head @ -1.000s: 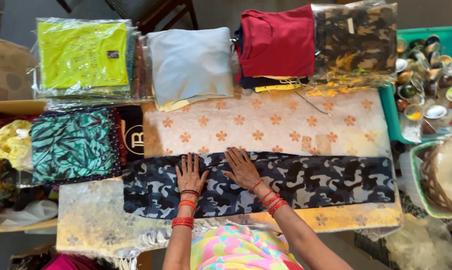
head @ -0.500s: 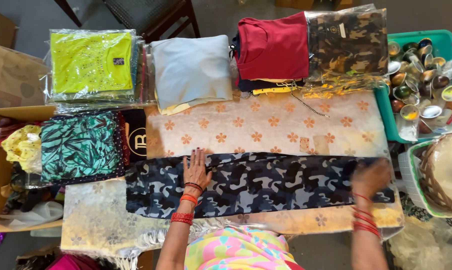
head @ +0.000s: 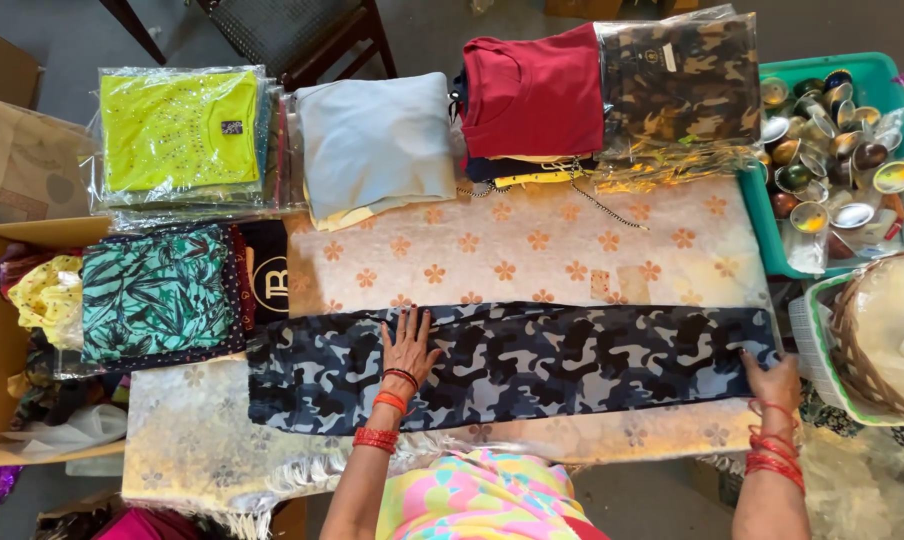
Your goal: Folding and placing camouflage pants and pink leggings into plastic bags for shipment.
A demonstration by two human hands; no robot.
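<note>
Our left hand (head: 409, 347) lies flat, fingers spread, on the camo trousers (head: 572, 360), center of the table w/ floral cloth (head: 532, 255). Right hand (head: 772, 378) at 3 o'clock pinches the trousers' end. Red shirt (head: 532, 90) at 12.

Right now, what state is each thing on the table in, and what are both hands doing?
Camouflage trousers: laid flat, folded lengthwise.
Left hand: flat, pressing the trousers' middle.
Right hand: at the trousers' right end.
Neon yellow shirt: folded, in clear bag.
Pale blue garment: folded, unbagged.
Red shirt: folded, atop a stack.
Brown camouflage garment: folded, bagged.
Teal bin: open, full of small cups.
</note>
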